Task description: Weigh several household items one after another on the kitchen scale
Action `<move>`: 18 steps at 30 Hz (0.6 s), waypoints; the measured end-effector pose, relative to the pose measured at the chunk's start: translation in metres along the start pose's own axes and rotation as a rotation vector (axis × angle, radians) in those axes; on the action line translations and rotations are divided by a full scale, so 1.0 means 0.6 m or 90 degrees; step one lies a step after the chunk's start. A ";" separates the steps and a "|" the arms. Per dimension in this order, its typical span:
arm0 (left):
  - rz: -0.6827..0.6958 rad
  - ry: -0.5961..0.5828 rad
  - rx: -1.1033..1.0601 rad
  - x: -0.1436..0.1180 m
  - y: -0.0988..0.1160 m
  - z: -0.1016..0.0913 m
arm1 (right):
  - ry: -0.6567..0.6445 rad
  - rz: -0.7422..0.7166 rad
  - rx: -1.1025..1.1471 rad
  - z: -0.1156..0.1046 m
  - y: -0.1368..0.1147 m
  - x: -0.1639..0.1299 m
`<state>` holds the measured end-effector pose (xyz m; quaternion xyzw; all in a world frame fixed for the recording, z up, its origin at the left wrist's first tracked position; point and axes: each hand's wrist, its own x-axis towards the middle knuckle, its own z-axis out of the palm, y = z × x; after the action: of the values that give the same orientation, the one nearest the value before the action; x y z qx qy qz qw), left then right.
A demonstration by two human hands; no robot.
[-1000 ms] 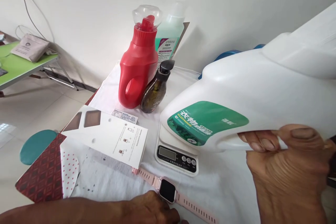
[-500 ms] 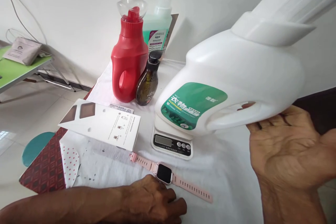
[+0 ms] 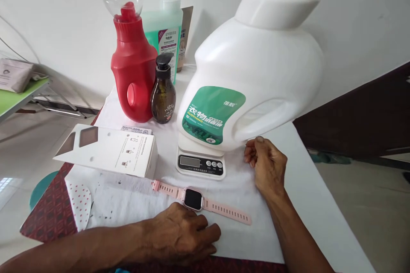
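Pink watch: a pink plastic watch with a dark square face lies flat on the white cloth, near the front edge.
Left hand: the left hand lies palm down on the cloth, just in front of the watch. Its fingers are loosely spread and it holds nothing. It may touch the watch strap, but I cannot tell.
Right hand: the right hand rests on the cloth with its fingers curled in. It grips nothing. Its fingertips sit right by the lower side of the big jug; I cannot tell if they touch it.
Little scale: a small white kitchen scale with a grey screen and round buttons sits in the middle of the cloth. The screen looks blank, so no number can be read.
Big jug: a large white plastic laundry jug with a green label stands upright on the scale, cap at the top.
How far along: the jug looks already set on the scale and let go. I think reading the weight is what is left.
White box: a flat white cardboard box lies to the left of the scale.
Far things: a red plastic jug with a clear cap, a small brown pump bottle and a pale green bottle stand by the wall.
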<state>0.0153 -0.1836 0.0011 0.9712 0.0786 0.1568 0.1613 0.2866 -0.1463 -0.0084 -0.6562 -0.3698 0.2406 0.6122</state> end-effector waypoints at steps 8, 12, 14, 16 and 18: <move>-0.002 0.000 -0.001 0.000 0.000 0.000 | -0.002 0.014 -0.027 -0.005 0.007 0.003; -0.003 -0.002 -0.004 0.000 0.001 -0.001 | 0.010 0.015 0.011 -0.002 -0.007 0.002; -0.007 0.000 -0.010 0.001 0.003 0.000 | 0.019 -0.023 0.072 0.004 -0.041 0.003; -0.014 0.013 -0.009 0.002 0.005 0.005 | 0.010 -0.106 0.134 0.016 -0.092 0.004; -0.017 0.041 -0.002 0.002 0.005 0.013 | -0.030 -0.186 0.165 0.035 -0.146 0.006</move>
<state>0.0195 -0.1886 -0.0046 0.9642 0.0966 0.1858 0.1625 0.2558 -0.1325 0.0751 -0.5056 -0.4411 0.2102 0.7110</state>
